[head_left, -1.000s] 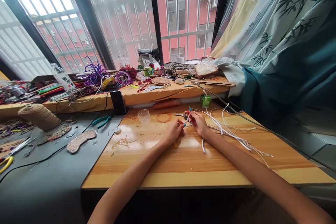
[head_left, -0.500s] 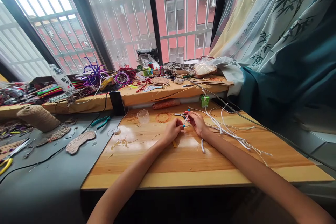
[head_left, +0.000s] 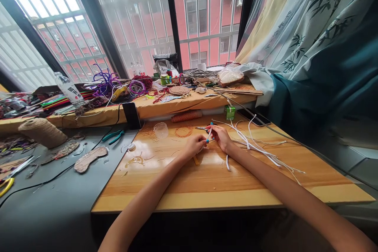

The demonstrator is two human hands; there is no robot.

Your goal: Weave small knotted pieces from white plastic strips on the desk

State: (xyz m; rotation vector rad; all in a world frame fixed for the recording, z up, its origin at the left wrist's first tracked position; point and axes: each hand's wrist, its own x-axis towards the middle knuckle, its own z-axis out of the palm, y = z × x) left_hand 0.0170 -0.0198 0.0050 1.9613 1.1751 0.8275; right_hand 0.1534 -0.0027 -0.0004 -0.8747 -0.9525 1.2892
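My left hand (head_left: 195, 145) and my right hand (head_left: 221, 137) meet above the wooden board, both closed in a pinch. Between them runs a short piece of white cord (head_left: 209, 132), tilted, its upper end at my right fingertips and its lower end at my left. Blue nails show on both hands. Just behind my right fingers lies a pair of pliers (head_left: 202, 128), partly hidden. A white cord end (head_left: 227, 163) sticks out below my right wrist. More white cords (head_left: 243, 138) spread over the board to the right. A small yellow strip (head_left: 196, 160) lies under my left hand.
Behind my hands are a coil of orange wire (head_left: 183, 131), a clear cup (head_left: 161, 130), an orange thread spool (head_left: 186, 116), a green box (head_left: 229, 112) and a phone (head_left: 254, 118). Leftward, a grey surface holds teal pliers (head_left: 113, 137) and a twine cone (head_left: 43, 133). A cluttered ledge runs behind.
Hardly anything differs. My hands stay together on the white cord, with only a slight shift of the fingers, and the view has moved a little.
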